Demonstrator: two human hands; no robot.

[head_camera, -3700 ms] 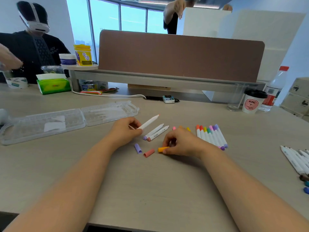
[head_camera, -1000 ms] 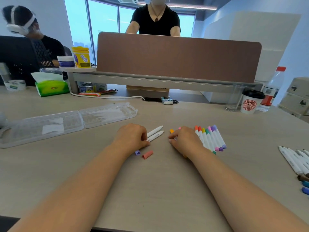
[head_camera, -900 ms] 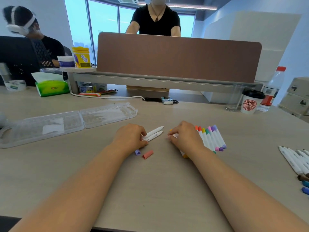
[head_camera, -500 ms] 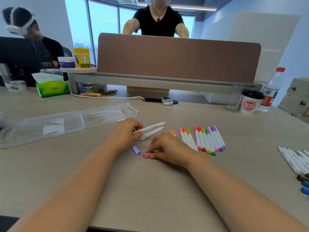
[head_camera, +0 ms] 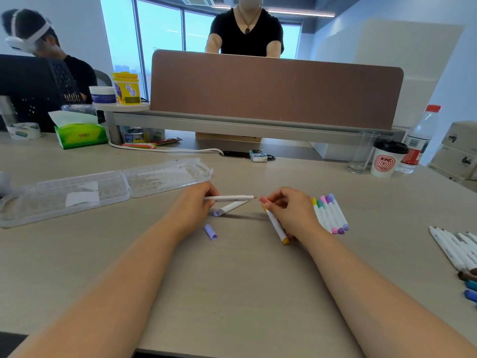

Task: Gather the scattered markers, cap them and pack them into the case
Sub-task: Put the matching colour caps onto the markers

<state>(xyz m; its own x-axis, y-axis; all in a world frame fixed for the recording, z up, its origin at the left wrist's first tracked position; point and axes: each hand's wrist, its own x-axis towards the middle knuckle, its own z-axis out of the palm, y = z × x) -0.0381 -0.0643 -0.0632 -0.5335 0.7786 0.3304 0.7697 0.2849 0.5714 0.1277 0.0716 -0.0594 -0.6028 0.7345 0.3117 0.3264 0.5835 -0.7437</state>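
My left hand (head_camera: pixel 192 205) grips an uncapped white marker (head_camera: pixel 232 197), its tip pointing right. My right hand (head_camera: pixel 290 210) pinches a salmon cap (head_camera: pixel 263 200) just off that tip. A second white marker with a purple end (head_camera: pixel 228 208) lies under the held one. A loose purple cap (head_camera: pixel 211 231) rests on the table below my left hand. An orange-ended marker (head_camera: pixel 276 226) lies beside my right hand. A row of capped markers (head_camera: pixel 330 214) lies to the right, partly hidden by my hand. The clear open case (head_camera: pixel 103 188) is at the left.
More white markers (head_camera: pixel 454 250) and loose dark and blue caps (head_camera: pixel 468 282) lie at the right edge. A paper cup (head_camera: pixel 386 161), glass (head_camera: pixel 361 153) and bottle (head_camera: pixel 419 140) stand far right. A tissue pack (head_camera: pixel 80 134) sits far left. People sit behind the brown divider (head_camera: pixel 273 89).
My right hand picked the salmon cap off the table and raised it to the marker tip. My left hand lifted its marker slightly and turned it level.
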